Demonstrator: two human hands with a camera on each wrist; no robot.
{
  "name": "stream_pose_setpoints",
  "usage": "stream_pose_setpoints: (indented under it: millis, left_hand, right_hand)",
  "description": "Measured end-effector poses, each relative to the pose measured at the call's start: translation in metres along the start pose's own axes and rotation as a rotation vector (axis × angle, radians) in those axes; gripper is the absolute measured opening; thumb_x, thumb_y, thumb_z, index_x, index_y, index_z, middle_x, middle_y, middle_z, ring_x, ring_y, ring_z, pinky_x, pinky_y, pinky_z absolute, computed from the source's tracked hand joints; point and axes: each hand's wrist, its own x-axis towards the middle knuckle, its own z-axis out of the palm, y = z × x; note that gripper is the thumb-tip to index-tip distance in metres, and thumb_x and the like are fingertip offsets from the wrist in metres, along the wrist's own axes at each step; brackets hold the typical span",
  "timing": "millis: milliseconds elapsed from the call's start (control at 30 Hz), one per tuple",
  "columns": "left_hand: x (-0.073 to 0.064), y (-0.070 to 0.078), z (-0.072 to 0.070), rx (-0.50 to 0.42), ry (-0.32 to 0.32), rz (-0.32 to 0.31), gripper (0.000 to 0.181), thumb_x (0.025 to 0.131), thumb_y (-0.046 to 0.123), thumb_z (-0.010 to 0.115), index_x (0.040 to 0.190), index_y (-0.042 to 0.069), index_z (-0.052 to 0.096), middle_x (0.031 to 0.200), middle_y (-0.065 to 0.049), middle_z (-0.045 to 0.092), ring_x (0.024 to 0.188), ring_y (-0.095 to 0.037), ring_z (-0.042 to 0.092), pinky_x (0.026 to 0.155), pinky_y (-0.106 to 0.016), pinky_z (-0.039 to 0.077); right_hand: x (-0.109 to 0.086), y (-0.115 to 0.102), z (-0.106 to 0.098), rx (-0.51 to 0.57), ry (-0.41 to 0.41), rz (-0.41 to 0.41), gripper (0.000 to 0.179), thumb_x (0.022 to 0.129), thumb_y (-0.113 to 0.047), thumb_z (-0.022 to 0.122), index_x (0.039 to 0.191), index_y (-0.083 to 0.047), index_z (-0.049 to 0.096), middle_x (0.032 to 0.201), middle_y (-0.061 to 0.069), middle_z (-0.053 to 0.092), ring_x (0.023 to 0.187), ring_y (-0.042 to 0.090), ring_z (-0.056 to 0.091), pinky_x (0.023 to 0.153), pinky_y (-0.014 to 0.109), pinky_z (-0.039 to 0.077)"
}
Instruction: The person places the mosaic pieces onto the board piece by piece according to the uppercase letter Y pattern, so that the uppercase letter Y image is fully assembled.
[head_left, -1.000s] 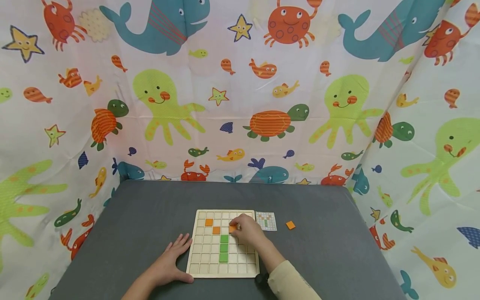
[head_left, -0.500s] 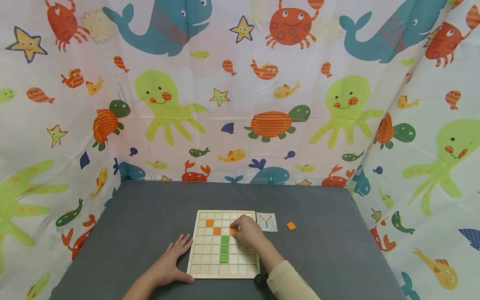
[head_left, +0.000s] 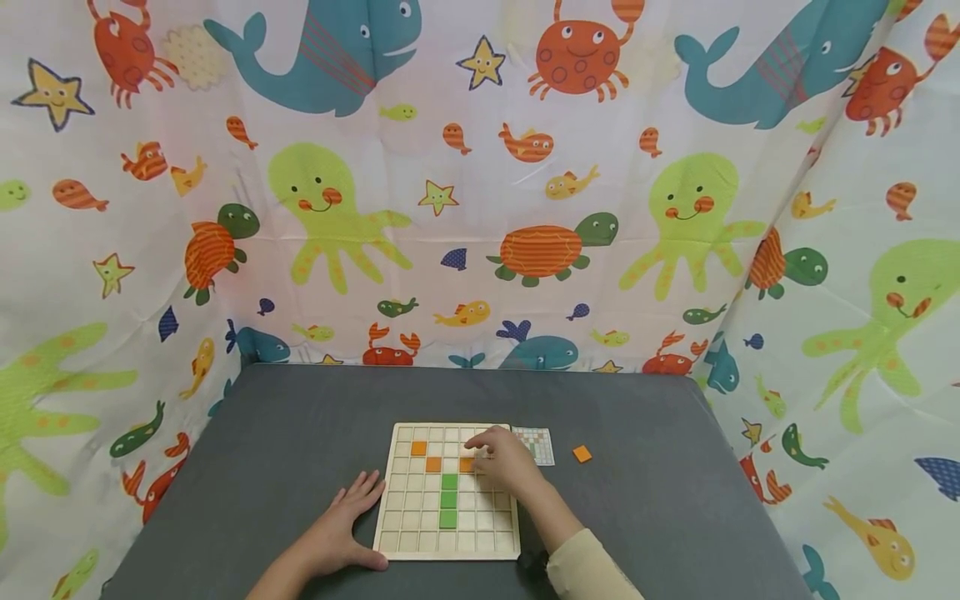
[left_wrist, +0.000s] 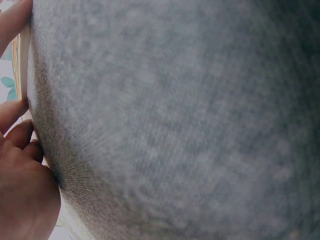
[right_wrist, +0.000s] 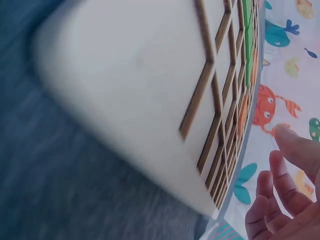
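Observation:
A pale wooden grid board (head_left: 412, 542) lies on the grey table. Along its left edge rests my left hand (head_left: 343, 527), fingers spread and thumb by the near corner; the left wrist view shows its fingertips at the board's side. My right hand (head_left: 512, 467) hovers over the upper right squares, its fingers parted with nothing between them. Just by its fingertips an orange square tile (head_left: 467, 465) sits in a square, partly covered. Two more orange tiles (head_left: 418, 448) lie farther left on the grid. Three green tiles (head_left: 448, 500) form a column in the middle.
A small printed card (head_left: 543, 454) with a coloured grid pattern lies at the board's upper right, partly behind the right hand. Right of it is a loose orange tile (head_left: 582, 454). A curtain (head_left: 420, 267) printed with sea animals surrounds the table (head_left: 645, 500).
My right hand has let go of the orange tile and drawn slightly up and to the right, leaving it on the board. The left hand stays in place.

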Motion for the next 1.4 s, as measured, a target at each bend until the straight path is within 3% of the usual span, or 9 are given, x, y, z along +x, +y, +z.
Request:
stream_pose_setpoints:
  millis: [167, 333, 567, 800, 967, 1400]
  left_hand:
    - [-0.001, -0.001, 0.0, 0.0, 0.005, 0.006, 0.127, 0.054, 0.053, 0.095, 0.157, 0.009, 0.036, 0.167, -0.015, 0.023, 0.157, -0.038, 0.007, 0.121, -0.066, 0.005]
    - [-0.002, -0.002, 0.0, 0.001, 0.008, -0.001, 0.128, 0.053, 0.053, 0.095, 0.157, 0.009, 0.036, 0.167, -0.015, 0.023, 0.156, -0.039, 0.008, 0.121, -0.066, 0.005]
    - [-0.001, -0.004, 0.002, 0.004, -0.001, -0.022, 0.129, 0.053, 0.054, 0.095, 0.157, 0.009, 0.036, 0.167, -0.015, 0.023, 0.156, -0.039, 0.007, 0.121, -0.067, 0.005]
    - [-0.002, -0.004, 0.001, -0.001, 0.002, -0.021, 0.128, 0.053, 0.053, 0.095, 0.157, 0.009, 0.036, 0.167, -0.015, 0.023, 0.156, -0.039, 0.007, 0.121, -0.068, 0.005]
    - [-0.004, -0.003, 0.0, -0.011, 0.01, -0.002, 0.127, 0.054, 0.052, 0.095, 0.157, 0.008, 0.035, 0.167, -0.017, 0.022, 0.156, -0.04, 0.007, 0.12, -0.067, 0.004]
    - [0.0, 0.0, 0.001, -0.004, 0.005, -0.003, 0.127, 0.054, 0.052, 0.095, 0.157, 0.008, 0.036, 0.167, -0.016, 0.023, 0.156, -0.04, 0.007, 0.12, -0.068, 0.005]
  right_hand:
    - [-0.01, 0.004, -0.012, 0.052, 0.032, -0.01, 0.025, 0.088, -0.008, 0.075, 0.112, -0.011, 0.077, 0.114, 0.006, 0.068, 0.095, 0.026, 0.063, 0.071, 0.038, 0.054]
    - [-0.018, 0.009, -0.022, 0.036, 0.077, -0.008, 0.025, 0.087, -0.009, 0.076, 0.113, -0.011, 0.077, 0.115, 0.006, 0.069, 0.094, 0.028, 0.064, 0.068, 0.034, 0.051]
    - [-0.026, 0.019, -0.032, 0.038, 0.128, 0.038, 0.027, 0.087, -0.009, 0.078, 0.114, -0.01, 0.076, 0.115, 0.007, 0.069, 0.094, 0.027, 0.063, 0.07, 0.035, 0.05]
    - [-0.034, 0.032, -0.047, 0.062, 0.202, 0.099, 0.028, 0.085, -0.007, 0.079, 0.113, -0.013, 0.077, 0.114, 0.003, 0.07, 0.098, 0.028, 0.065, 0.073, 0.035, 0.055]
    - [-0.039, 0.045, -0.055, 0.055, 0.265, 0.105, 0.027, 0.083, -0.006, 0.081, 0.108, -0.014, 0.077, 0.109, 0.001, 0.071, 0.092, 0.025, 0.063, 0.071, 0.034, 0.052]
    - [-0.054, 0.074, -0.071, 0.014, 0.299, 0.154, 0.031, 0.081, -0.007, 0.084, 0.111, -0.012, 0.077, 0.112, 0.003, 0.071, 0.095, 0.026, 0.065, 0.077, 0.04, 0.056]
